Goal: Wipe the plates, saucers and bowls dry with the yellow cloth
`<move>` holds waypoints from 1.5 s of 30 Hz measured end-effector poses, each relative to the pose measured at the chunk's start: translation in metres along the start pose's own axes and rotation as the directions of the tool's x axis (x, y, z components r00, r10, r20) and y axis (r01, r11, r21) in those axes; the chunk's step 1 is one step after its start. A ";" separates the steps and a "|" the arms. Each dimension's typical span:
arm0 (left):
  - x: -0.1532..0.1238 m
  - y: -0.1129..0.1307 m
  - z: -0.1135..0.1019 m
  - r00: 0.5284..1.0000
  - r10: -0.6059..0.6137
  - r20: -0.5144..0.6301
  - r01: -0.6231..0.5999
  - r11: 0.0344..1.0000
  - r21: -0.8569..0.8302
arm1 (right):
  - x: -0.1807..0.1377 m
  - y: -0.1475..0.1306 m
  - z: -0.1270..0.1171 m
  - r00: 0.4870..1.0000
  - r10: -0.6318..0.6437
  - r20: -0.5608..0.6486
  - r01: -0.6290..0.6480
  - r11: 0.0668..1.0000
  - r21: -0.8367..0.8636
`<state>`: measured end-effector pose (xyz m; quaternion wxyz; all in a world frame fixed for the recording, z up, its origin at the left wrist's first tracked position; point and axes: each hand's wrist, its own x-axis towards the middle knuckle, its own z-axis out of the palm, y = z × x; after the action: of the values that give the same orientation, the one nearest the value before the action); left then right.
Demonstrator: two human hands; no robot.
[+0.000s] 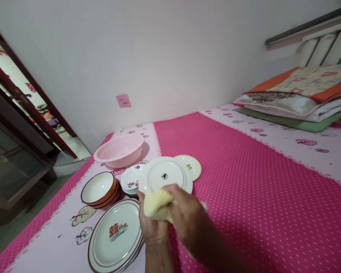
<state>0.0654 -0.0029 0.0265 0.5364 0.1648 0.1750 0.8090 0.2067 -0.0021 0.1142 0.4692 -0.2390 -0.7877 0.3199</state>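
"Cataloguing the piece in hand first: what is it, and where?"

"One white plate (pixel 166 163), underside facing up, dark mark (pixel 164 176) at its centre. Held in front of the person, over the bed (pixel 252 189)."

"State of the fingers?"

"Left hand (pixel 155 229): thumb at the plate's near edge, remaining fingers largely hidden, apparently supporting it. Right hand (pixel 184 208): fingers closed on a bunched pale-yellow cloth (pixel 157 203), set over the near part of the underside."

"Adjoining items?"

"Near left: red-rimmed plates (pixel 116 235), large, stacked. Beyond: brown bowls (pixel 99 191), white inside, nested. Just left of the held piece: floral plates (pixel 133 176), small, stacked. Farther back: pink basin (pixel 121 151). Partly covered from view by the held piece: yellow-rimmed plate (pixel 191 165), face up, right of the piles."

"Progress?"

"Judged mid-wipe on one plate: the cloth is on its underside, so this piece counts as unfinished. For the rest, no sign separates wiped from unwiped. The yellow-rimmed plate and every pile could belong to either column; the number left cannot be told."
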 end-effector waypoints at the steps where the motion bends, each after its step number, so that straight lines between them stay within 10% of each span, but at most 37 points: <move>1: 0.000 0.001 0.008 0.999 0.048 -0.022 -0.049 0.999 -0.009 | 0.004 0.002 -0.016 0.998 0.061 -0.007 -0.061 0.994 0.086; 6: -0.003 0.008 0.041 0.962 0.234 -0.137 -0.247 0.966 -0.080 | 0.009 0.021 -0.057 0.949 0.253 0.190 -0.194 0.940 -0.282; 12: -0.004 0.007 0.047 0.975 0.165 -0.146 -0.171 0.985 -0.027 | -0.011 0.039 0.004 0.994 -0.013 0.113 0.086 0.734 -0.673; 19: -0.012 0.002 0.086 0.910 0.189 -0.369 -0.130 0.975 0.180 | -0.004 0.020 0.017 0.984 0.095 0.151 0.037 0.721 -0.692; 24: -0.025 -0.003 0.097 0.983 0.178 -0.042 -0.157 0.941 0.299 | 0.000 0.024 -0.001 0.999 0.042 -0.023 -0.048 0.877 -0.477; 28: -0.028 -0.005 0.098 0.986 0.131 0.107 -0.163 0.907 0.388 | 0.012 0.040 -0.032 0.954 0.271 -0.126 -0.269 0.962 0.037; 33: -0.011 -0.012 0.079 0.976 0.209 -0.060 -0.144 0.825 0.546 | 0.022 0.076 -0.065 0.808 0.587 -0.056 -0.478 0.707 0.522; 39: 0.005 -0.033 0.057 0.975 0.103 -0.197 0.067 0.710 0.701 | 0.015 0.113 -0.078 0.742 0.665 -0.084 -0.492 0.625 0.606; 45: 0.004 -0.074 0.048 0.976 -0.060 -0.208 0.160 0.848 0.506 | -0.001 0.142 -0.077 0.693 0.717 0.071 -0.552 0.465 0.693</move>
<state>0.1459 0.0330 0.0353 0.4990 0.2174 0.4450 0.7112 0.2865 0.1150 0.0373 0.4548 -0.3668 -0.4097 0.7005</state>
